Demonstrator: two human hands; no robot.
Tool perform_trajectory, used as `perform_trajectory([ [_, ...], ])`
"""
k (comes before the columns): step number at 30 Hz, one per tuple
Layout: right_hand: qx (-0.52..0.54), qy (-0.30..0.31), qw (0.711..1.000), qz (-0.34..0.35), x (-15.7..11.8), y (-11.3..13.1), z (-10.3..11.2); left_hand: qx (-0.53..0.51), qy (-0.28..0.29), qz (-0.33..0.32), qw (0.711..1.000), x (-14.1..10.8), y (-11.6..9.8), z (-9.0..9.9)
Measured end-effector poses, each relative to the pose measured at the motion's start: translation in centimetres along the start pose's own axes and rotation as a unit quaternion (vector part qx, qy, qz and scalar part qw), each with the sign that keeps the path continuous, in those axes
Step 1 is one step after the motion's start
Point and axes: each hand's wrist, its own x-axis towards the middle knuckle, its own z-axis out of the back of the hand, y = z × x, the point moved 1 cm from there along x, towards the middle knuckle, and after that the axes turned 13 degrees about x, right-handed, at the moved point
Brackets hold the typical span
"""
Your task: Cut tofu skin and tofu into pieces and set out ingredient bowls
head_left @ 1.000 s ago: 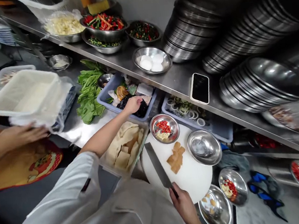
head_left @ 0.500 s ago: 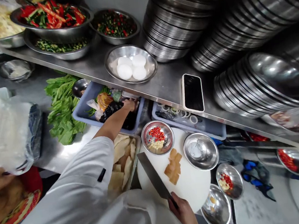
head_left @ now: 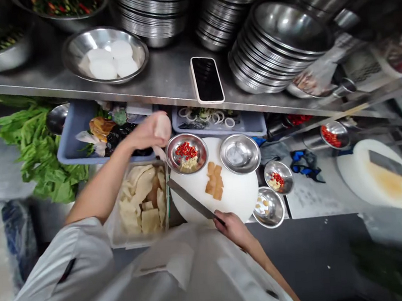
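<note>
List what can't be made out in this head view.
Head view:
- Pale item in the left hand: blurred, partly covered by it.
- Knife: handle mostly under the right hand.
- Right blue tub: far side under the shelf.
- Bowl of chopped greens: cut off, left edge.

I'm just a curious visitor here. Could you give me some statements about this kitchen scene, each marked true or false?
1. The right hand grips a long, steel-bladed knife. True.
2. The left hand holds a red pepper. False: it holds a pale, whitish piece; what it is, I cannot tell.
3. Flat brown cut pieces lie on the round white cutting board. True.
4. The black-screened phone with a white rim lies on the cutting board. False: it lies on the grey metal shelf.
5. White rounded lumps sit in a shiny metal bowl. True.
</note>
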Motion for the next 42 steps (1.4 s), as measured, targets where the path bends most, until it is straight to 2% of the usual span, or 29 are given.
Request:
perform_trajectory([
  [2,-0.04,0.006,0.999,0.01,-0.3,0.3,0.2,0.076,0.118,-0.07,0.988,-1.9,-5.0,-2.9],
  [3,-0.063,0.009,0.998,0.014,-0.5,0.4,0.3,0.12,0.162,-0.083,0.976,-2.5,-7.2,-4.5],
  [5,-0.108,0.013,0.994,0.018,-1.1,0.6,0.4,0.2,0.204,-0.074,0.956,-2.9,-10.6,-7.3],
  [7,-0.143,0.011,0.99,0.014,-2.0,0.6,0.3,0.263,0.211,-0.049,0.94,-2.8,-12.6,-9.2],
  [10,-0.165,0.001,0.986,0.002,-3.6,0.3,0.2,0.311,0.208,-0.028,0.927,-2.3,-13.5,-10.1],
  [14,-0.179,-0.005,0.984,-0.012,-5.1,-0.1,0.0,0.334,0.205,-0.023,0.92,-2.1,-13.1,-10.1],
  [24,-0.168,-0.034,0.985,-0.002,-6.2,-1.2,-1.0,0.339,0.188,-0.006,0.922,-1.5,-13.4,-10.9],
  [26,-0.17,-0.034,0.985,-0.004,-6.4,-1.3,-1.1,0.303,0.151,-0.015,0.941,-2.8,-12.5,-10.2],
  [27,-0.173,-0.032,0.984,-0.007,-6.5,-1.3,-1.2,0.276,0.104,-0.003,0.956,-3.8,-11.8,-9.7],
  [28,-0.176,-0.031,0.984,-0.01,-6.6,-1.4,-1.2,0.241,0.038,0.031,0.969,-5.1,-10.9,-9.2],
  [30,-0.178,-0.029,0.983,-0.017,-7.0,-1.6,-1.2,0.147,-0.086,0.159,0.972,-7.9,-8.9,-8.7],
  [31,-0.177,-0.031,0.984,-0.019,-7.2,-1.8,-1.1,0.081,-0.109,0.235,0.963,-9.2,-8.0,-8.9],
  [32,-0.173,-0.033,0.984,-0.019,-7.4,-2.0,-1.0,0.008,-0.1,0.3,0.949,-10.2,-7.5,-9.5],
  [34,-0.158,-0.034,0.987,-0.015,-7.7,-2.7,-0.6,-0.132,-0.042,0.369,0.919,-11.1,-7.4,-11.2],
  [36,-0.136,-0.029,0.99,-0.006,-7.8,-3.7,0.1,-0.232,-0.029,0.387,0.892,-10.7,-8.5,-13.3],
  [39,-0.085,-0.025,0.996,0.008,-7.3,-5.6,1.4,-0.299,-0.095,0.404,0.859,-10.0,-10.5,-15.4],
  [42,-0.025,-0.045,0.999,0.015,-6.0,-7.3,2.8,-0.372,-0.165,0.403,0.82,-11.9,-11.1,-15.9],
])
